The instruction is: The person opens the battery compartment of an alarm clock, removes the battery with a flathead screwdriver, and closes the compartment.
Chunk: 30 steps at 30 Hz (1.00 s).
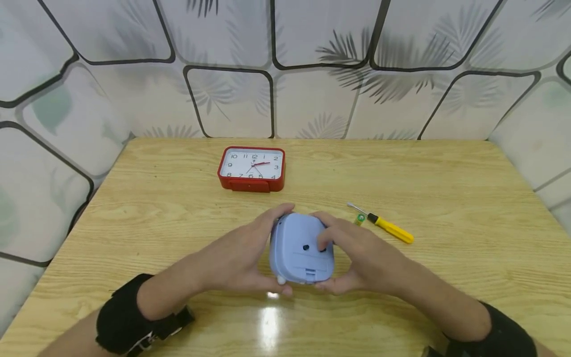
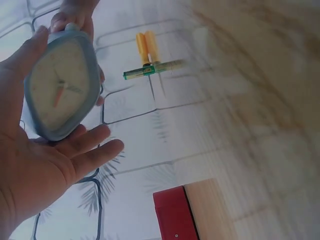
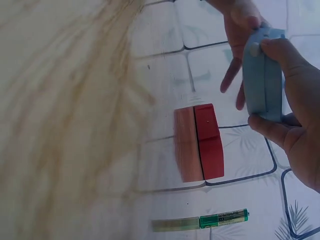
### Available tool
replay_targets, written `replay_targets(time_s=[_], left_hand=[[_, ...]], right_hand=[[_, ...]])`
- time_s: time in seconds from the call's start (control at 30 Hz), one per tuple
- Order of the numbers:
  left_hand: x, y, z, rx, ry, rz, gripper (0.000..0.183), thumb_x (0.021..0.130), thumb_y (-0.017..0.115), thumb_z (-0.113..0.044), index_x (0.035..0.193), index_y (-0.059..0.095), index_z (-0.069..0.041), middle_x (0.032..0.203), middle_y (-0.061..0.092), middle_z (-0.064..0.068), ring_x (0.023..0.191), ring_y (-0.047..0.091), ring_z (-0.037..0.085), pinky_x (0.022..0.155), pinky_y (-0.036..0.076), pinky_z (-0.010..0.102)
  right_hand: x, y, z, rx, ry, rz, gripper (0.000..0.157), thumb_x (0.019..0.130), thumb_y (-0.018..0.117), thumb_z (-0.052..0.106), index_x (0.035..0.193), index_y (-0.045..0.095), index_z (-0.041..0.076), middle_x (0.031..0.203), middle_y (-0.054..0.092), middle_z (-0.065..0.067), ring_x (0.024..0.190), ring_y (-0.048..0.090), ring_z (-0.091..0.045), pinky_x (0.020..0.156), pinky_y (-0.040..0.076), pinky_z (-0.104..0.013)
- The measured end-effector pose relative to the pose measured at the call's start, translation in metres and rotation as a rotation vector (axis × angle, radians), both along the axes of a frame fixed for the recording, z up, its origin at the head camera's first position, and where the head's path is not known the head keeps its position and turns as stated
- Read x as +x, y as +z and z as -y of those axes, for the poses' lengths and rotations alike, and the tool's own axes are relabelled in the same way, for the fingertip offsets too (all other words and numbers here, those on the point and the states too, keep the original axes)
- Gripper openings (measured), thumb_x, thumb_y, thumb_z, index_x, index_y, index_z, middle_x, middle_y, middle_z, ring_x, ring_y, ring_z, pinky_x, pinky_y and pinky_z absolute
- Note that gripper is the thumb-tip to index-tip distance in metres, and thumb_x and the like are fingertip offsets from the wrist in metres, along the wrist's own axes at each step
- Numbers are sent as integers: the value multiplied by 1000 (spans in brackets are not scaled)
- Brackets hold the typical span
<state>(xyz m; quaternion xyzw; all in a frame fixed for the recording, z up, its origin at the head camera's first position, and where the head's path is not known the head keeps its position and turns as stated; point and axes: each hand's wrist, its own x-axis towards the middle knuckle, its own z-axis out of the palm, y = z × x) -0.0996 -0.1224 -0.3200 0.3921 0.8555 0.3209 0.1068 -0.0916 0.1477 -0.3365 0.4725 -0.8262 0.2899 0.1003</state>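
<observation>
A light blue alarm clock (image 1: 294, 260) is held above the table between both hands, its back turned up in the head view. That back has black knobs and a battery cover near its lower edge. My left hand (image 1: 243, 258) grips the left side between thumb and fingers, with some fingers spread free. My right hand (image 1: 368, 255) holds the right side, its index finger bent onto the back at a black knob. In the left wrist view the dial of the blue clock (image 2: 60, 95) shows. From the right wrist, the clock's side (image 3: 257, 82) and a white foot or button are visible.
A red rectangular clock (image 1: 251, 185) stands behind the hands on the wooden table (image 1: 156, 198). To the right lie a screwdriver (image 1: 392, 230) with a yellow handle and a green battery (image 1: 359, 219), close together. A patterned wall (image 1: 312, 99) borders the table's back edge.
</observation>
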Motion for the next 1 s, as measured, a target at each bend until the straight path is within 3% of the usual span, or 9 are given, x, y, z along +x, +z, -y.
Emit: replay_targets(time_s=[0.13, 0.27, 0.6, 0.8, 0.9, 1.0], left_hand=[[1, -2, -2, 102, 6, 13, 124, 64, 92, -47, 156, 17, -8, 143, 46, -2, 125, 51, 8, 109, 45, 34], [2, -5, -4, 145, -11, 12, 121, 63, 93, -47, 152, 20, -9, 138, 48, -4, 119, 52, 7, 106, 47, 33], [4, -9, -6, 277, 11, -139, 111, 60, 93, -40, 145, 31, -5, 132, 52, 2, 114, 54, 12, 99, 51, 32], [4, -10, -5, 302, 6, -178, 113, 58, 94, -36, 146, 31, -5, 134, 51, 4, 117, 54, 14, 100, 51, 34], [4, -9, -7, 346, -18, -205, 109, 58, 92, -30, 145, 33, -3, 136, 49, 5, 123, 53, 17, 105, 48, 35], [3, -8, -9, 394, -46, -229, 103, 57, 89, -25, 142, 35, 0, 136, 49, 6, 127, 51, 18, 110, 44, 35]], right_hand=[[1, 1, 1, -58, 23, 10, 58, 71, 90, 34, 103, 50, 8, 135, 57, -20, 102, 63, -21, 88, 56, -25], [2, 1, 2, -75, 63, 3, 58, 71, 91, 31, 103, 49, 6, 133, 56, -18, 102, 61, -19, 93, 52, -20], [5, 4, 2, -13, 50, 121, 57, 79, 84, 42, 108, 48, 10, 150, 45, -16, 121, 57, -22, 101, 51, -33], [5, 3, 0, 10, 38, 116, 57, 78, 84, 41, 110, 49, 10, 154, 41, -17, 126, 56, -25, 100, 52, -36], [4, 2, 0, 27, 31, 128, 63, 81, 82, 40, 126, 51, 9, 139, 57, -5, 121, 58, -18, 100, 52, -35], [3, 1, 0, 48, 24, 128, 72, 85, 78, 40, 140, 45, 7, 120, 64, 9, 116, 59, -11, 101, 50, -36]])
